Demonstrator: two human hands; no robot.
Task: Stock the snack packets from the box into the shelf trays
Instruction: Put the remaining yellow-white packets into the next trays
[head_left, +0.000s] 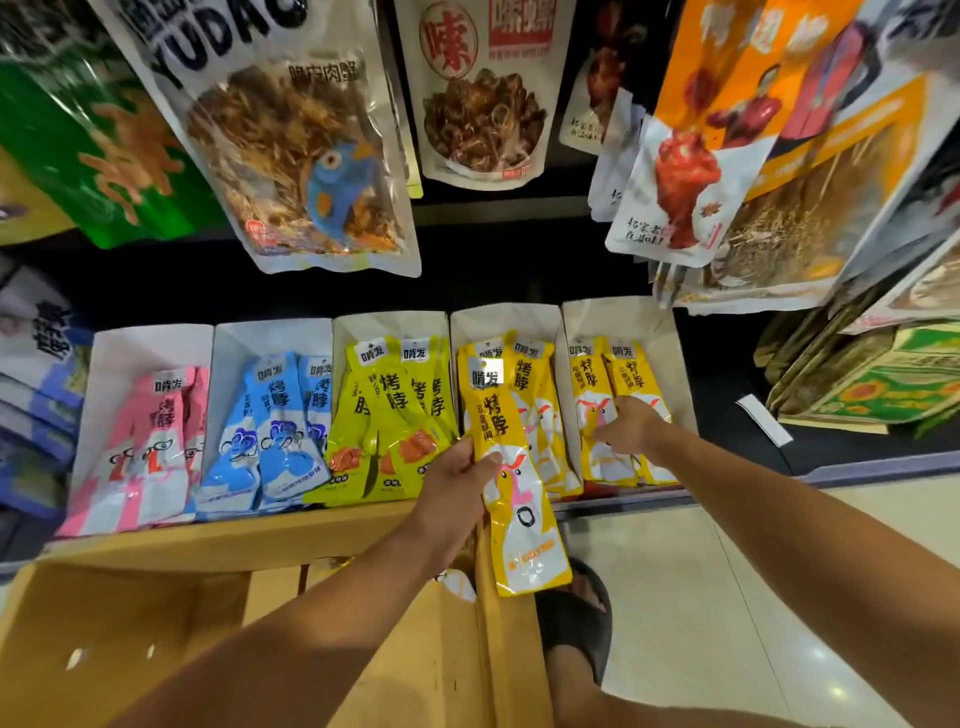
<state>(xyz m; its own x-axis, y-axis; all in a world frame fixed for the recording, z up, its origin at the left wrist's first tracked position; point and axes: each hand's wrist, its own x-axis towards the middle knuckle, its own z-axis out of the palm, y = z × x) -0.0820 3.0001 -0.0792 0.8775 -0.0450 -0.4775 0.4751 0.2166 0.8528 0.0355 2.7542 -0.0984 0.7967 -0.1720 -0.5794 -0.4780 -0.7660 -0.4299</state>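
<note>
Dark shop shelf (727, 421) above a pale glossy floor (727, 571). The left hand (452, 483) grips a yellow packet (519, 519) over the fourth white tray (498, 317). The right hand (631, 423) rests on packets in the fifth tray (613, 312), its grasp unclear. An open cardboard box (156, 623) stands below.

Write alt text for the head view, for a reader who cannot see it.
The left hand holds a yellow packet in front of five shelf trays; the right hand touches packets in the rightmost tray. The trays hold pink, blue, lime and yellow packets, with a cardboard box below.
</note>
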